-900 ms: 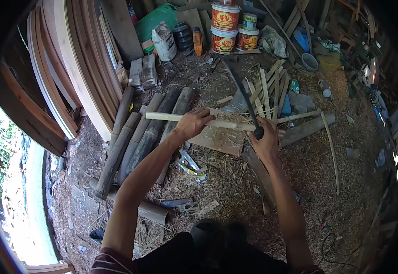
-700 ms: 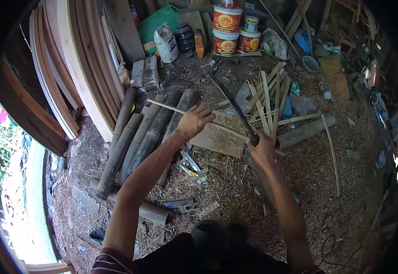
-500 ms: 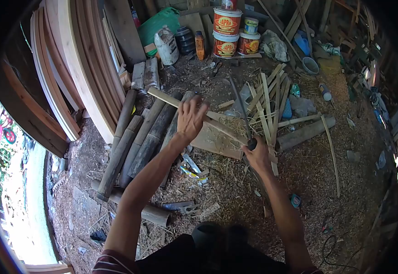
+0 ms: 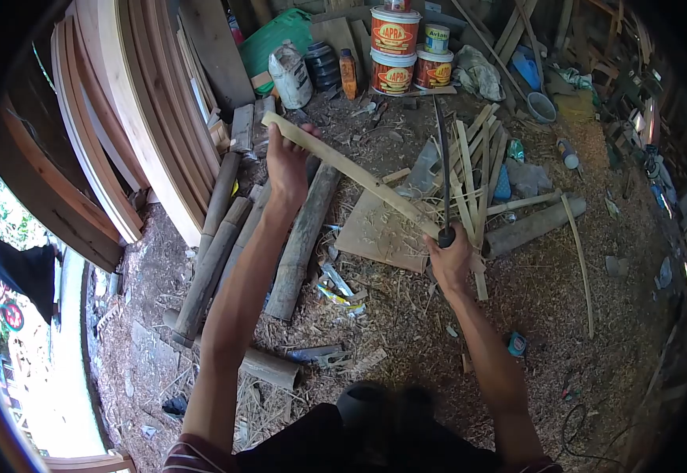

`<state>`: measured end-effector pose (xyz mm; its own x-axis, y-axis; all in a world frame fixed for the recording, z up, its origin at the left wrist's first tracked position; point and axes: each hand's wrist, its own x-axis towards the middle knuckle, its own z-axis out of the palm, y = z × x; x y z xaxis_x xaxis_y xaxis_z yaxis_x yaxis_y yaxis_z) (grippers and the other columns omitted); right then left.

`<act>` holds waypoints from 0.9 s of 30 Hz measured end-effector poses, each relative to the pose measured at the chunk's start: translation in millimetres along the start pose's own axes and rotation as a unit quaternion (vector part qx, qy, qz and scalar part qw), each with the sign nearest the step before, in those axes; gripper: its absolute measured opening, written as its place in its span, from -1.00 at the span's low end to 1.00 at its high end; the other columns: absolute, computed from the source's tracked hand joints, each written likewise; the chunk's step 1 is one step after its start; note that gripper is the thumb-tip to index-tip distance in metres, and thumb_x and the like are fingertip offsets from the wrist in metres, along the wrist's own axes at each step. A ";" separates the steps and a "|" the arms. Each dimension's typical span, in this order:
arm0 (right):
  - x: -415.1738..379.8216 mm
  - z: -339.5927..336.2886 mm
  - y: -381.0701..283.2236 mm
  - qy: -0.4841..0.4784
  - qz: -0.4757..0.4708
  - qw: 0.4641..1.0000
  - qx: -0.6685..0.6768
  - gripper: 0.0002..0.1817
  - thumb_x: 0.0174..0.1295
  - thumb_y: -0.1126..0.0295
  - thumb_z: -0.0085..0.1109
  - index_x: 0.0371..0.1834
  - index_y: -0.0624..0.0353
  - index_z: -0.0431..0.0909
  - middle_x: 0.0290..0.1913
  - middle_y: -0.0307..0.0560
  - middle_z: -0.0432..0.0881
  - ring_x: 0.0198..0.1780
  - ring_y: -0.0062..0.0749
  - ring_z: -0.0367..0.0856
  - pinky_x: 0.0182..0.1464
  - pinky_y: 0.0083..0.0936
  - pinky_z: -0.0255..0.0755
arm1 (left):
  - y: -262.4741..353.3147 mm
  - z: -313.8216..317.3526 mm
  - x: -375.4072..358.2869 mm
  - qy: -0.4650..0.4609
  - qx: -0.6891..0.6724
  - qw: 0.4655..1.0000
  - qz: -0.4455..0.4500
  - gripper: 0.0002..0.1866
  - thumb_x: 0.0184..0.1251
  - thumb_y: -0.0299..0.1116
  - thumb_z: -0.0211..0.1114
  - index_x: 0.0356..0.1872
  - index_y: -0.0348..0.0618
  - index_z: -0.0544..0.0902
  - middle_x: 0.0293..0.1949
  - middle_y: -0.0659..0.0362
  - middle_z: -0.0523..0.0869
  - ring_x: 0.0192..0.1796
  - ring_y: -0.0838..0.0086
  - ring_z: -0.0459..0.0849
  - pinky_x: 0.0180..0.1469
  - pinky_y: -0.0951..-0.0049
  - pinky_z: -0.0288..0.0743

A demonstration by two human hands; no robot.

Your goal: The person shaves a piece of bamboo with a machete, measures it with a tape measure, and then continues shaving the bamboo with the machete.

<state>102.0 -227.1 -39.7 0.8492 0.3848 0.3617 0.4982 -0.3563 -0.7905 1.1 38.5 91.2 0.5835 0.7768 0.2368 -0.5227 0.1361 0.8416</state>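
Observation:
My left hand [image 4: 289,167] grips a pale bamboo strip [image 4: 359,175] close to its upper left end, with the thumb along it. The strip slants down to the right, above the littered ground. At its lower end, my right hand [image 4: 451,258] is closed round the black handle of a machete [image 4: 443,162]. The dark, narrow blade points away from me, almost straight up in the view. The strip's lower end meets the right hand beside the handle. Below the strip lies a flat brown board [image 4: 379,236] scattered with shavings.
Thick bamboo poles [image 4: 305,244] lie to the left, beside leaning planks [image 4: 150,110]. Split bamboo strips [image 4: 469,169] are heaped beyond my right hand. Paint buckets [image 4: 393,72] stand at the back. A tape measure [image 4: 517,344] sits on the ground at right.
My left hand has moved from the strip's middle toward its upper left end. The machete blade has swung more upright. A dark shape has appeared in the bright opening at left.

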 end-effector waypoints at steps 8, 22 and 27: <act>8.8 -1.7 -6.8 -0.035 -0.001 0.998 0.054 -0.57 -0.10 0.37 0.46 -0.20 0.27 0.45 -0.32 0.02 0.50 -0.26 -0.10 0.51 -0.24 -0.18 0.34 | 29.4 23.9 22.5 0.053 -0.157 0.984 0.063 -0.62 0.45 0.03 -0.13 -0.26 -0.12 0.35 -0.50 0.24 0.30 -0.46 0.49 0.30 -0.33 0.45 0.32; 11.6 -20.4 -83.1 -0.278 0.207 0.891 0.295 -0.49 0.32 -0.10 -0.07 -0.42 0.19 0.39 -0.70 -0.33 0.34 -0.76 -0.66 0.29 -0.72 -0.64 0.23 | 51.9 93.8 -8.5 -0.088 0.054 0.971 0.214 -0.55 0.44 0.03 -0.11 -0.25 -0.22 0.42 -0.51 0.21 0.42 -0.49 0.53 0.38 -0.40 0.51 0.35; 22.4 -27.7 -123.0 -0.249 0.175 0.875 0.377 -0.40 0.32 -0.22 -0.26 -0.42 0.17 0.38 -0.70 -0.32 0.33 -0.78 -0.65 0.29 -0.74 -0.61 0.20 | 67.6 101.0 -0.1 -0.106 0.007 0.981 0.161 -0.63 0.45 -0.03 -0.09 -0.39 -0.12 0.39 -0.57 0.30 0.32 -0.54 0.63 0.25 -0.45 0.56 0.19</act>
<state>64.5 -198.3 79.4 0.6520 0.7541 -0.0785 -0.1922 0.0642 -0.9793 28.5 -14.5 197.1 0.5068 0.6320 0.5863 -0.6937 -0.1048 0.7126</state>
